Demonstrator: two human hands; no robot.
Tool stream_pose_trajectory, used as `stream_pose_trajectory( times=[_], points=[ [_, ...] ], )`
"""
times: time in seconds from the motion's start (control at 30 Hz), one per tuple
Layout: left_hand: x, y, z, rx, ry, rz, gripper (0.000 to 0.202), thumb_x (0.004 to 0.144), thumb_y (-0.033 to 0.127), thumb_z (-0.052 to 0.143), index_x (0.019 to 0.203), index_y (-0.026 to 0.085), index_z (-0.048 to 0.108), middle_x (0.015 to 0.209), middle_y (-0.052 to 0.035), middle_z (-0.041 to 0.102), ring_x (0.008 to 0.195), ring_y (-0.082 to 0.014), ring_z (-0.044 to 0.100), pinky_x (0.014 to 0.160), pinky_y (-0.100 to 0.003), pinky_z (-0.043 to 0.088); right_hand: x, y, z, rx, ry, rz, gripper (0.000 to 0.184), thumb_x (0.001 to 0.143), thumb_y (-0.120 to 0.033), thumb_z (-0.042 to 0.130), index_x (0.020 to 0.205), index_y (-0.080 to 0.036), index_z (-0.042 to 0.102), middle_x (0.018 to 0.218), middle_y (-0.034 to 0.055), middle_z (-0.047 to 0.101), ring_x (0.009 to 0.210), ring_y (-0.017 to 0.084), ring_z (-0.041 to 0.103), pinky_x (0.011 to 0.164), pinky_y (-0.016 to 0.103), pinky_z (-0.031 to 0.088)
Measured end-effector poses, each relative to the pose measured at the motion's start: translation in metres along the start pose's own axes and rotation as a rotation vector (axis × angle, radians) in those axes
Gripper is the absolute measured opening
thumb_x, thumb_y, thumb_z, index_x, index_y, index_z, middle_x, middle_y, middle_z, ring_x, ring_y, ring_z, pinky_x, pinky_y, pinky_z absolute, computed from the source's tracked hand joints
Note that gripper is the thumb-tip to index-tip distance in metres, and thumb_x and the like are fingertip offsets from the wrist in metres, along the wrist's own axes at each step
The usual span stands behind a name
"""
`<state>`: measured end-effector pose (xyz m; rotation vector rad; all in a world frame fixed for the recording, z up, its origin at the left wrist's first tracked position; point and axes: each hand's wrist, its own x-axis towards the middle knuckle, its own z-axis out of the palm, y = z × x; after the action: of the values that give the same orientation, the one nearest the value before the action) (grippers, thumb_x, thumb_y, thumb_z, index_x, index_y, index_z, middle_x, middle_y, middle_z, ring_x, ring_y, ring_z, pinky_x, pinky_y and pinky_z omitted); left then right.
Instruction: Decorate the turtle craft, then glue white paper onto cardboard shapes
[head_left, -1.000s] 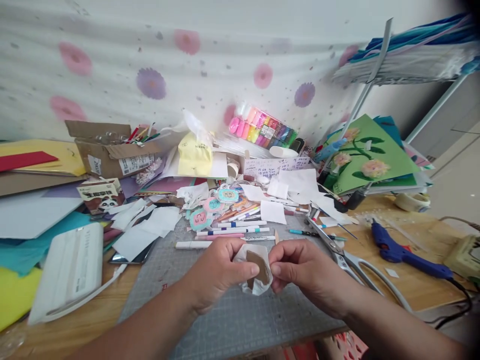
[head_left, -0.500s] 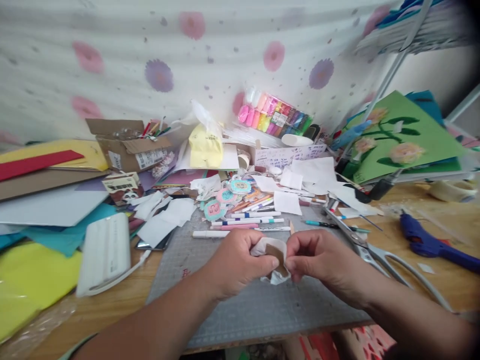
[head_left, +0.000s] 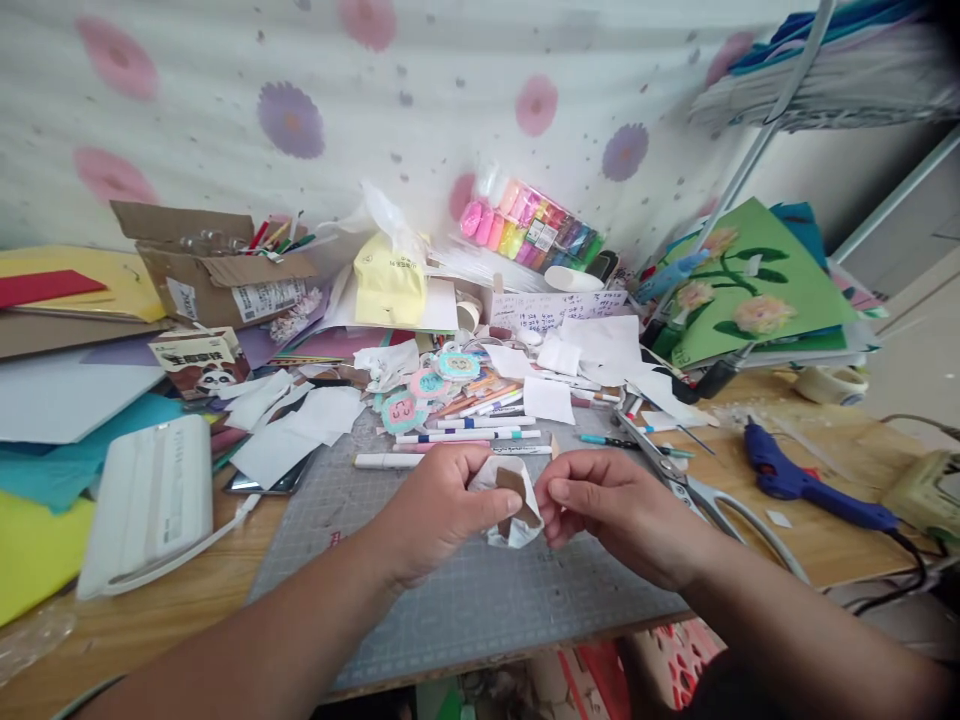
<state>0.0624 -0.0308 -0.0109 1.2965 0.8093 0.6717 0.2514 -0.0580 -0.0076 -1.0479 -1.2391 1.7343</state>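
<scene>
Both my hands meet over the grey cutting mat, pinching one small piece between them. My left hand grips the left side of a white paper wrap with a brown cardboard piece inside it. My right hand pinches the right edge of the same piece, fingers curled closed. A row of markers lies just beyond the hands, and large scissors lie to the right of my right hand.
A blue glue gun lies on the wooden table at the right. A white device sits at the left by coloured paper sheets. A cardboard box, a clay set, paper scraps and a green flower card crowd the back.
The view shifted sideways and back. My hands stay together on the paper-wrapped cardboard, which has turned a little between my fingers.
</scene>
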Motion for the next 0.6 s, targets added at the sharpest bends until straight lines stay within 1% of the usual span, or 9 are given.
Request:
stream_pose_trajectory(
  times=[0.07, 0.13, 0.3, 0.4, 0.47, 0.6],
  points=[
    [0.0, -0.001, 0.0, -0.097, -0.013, 0.001, 0.011, 0.069, 0.021, 0.064, 0.075, 0.012, 0.061, 0.066, -0.0008, 0.06, 0.058, -0.0106, 0.052, 0.055, -0.023, 0.04, -0.001, 0.003, -0.002, 0.057, 0.006, 0.006, 0.022, 0.071, -0.033, 0.071, 0.07, -0.014, 0.062, 0.063, -0.0003, 0.061, 0.056, 0.009, 0.056, 0.057, 0.024, 0.046],
    [0.001, -0.001, 0.0, -0.145, -0.009, 0.0, 0.011, 0.069, 0.019, 0.064, 0.076, 0.012, 0.061, 0.068, -0.0016, 0.061, 0.059, -0.0107, 0.053, 0.055, -0.023, 0.04, -0.002, 0.007, -0.002, 0.073, 0.02, 0.013, 0.021, 0.068, -0.031, 0.074, 0.071, -0.014, 0.062, 0.06, -0.0014, 0.061, 0.054, 0.009, 0.056, 0.056, 0.023, 0.047],
    [0.001, -0.002, 0.0, -0.155, -0.003, -0.002, 0.008, 0.07, 0.018, 0.064, 0.073, 0.012, 0.06, 0.064, -0.0003, 0.059, 0.057, -0.01, 0.052, 0.054, -0.023, 0.039, -0.001, 0.013, 0.003, 0.085, 0.011, 0.028, 0.02, 0.068, -0.029, 0.074, 0.07, -0.014, 0.061, 0.058, -0.0016, 0.062, 0.051, 0.008, 0.056, 0.054, 0.022, 0.045],
    [0.001, -0.002, 0.001, -0.13, 0.017, -0.004, 0.009, 0.069, 0.018, 0.065, 0.071, 0.012, 0.058, 0.062, 0.0006, 0.058, 0.055, -0.0095, 0.05, 0.053, -0.023, 0.038, -0.001, 0.014, 0.005, 0.075, 0.034, 0.03, 0.022, 0.067, -0.03, 0.075, 0.068, -0.014, 0.06, 0.056, -0.0027, 0.06, 0.05, 0.008, 0.054, 0.054, 0.022, 0.045],
    [0.0, -0.001, 0.002, -0.098, 0.05, -0.002, 0.009, 0.068, 0.018, 0.065, 0.07, 0.012, 0.058, 0.062, 0.0012, 0.057, 0.054, -0.0089, 0.049, 0.052, -0.022, 0.037, 0.0, 0.015, 0.006, 0.036, 0.054, 0.025, 0.022, 0.067, -0.031, 0.075, 0.067, -0.015, 0.06, 0.055, -0.0036, 0.058, 0.049, 0.008, 0.053, 0.053, 0.022, 0.043],
    [0.0, -0.003, 0.003, -0.042, 0.085, 0.0, 0.009, 0.068, 0.017, 0.064, 0.069, 0.012, 0.057, 0.061, 0.002, 0.054, 0.054, -0.0086, 0.047, 0.051, -0.022, 0.036, 0.002, 0.014, 0.009, -0.15, 0.132, 0.001, 0.024, 0.066, -0.033, 0.074, 0.063, -0.016, 0.058, 0.052, -0.0045, 0.055, 0.049, 0.008, 0.049, 0.052, 0.022, 0.038]
  ],
)
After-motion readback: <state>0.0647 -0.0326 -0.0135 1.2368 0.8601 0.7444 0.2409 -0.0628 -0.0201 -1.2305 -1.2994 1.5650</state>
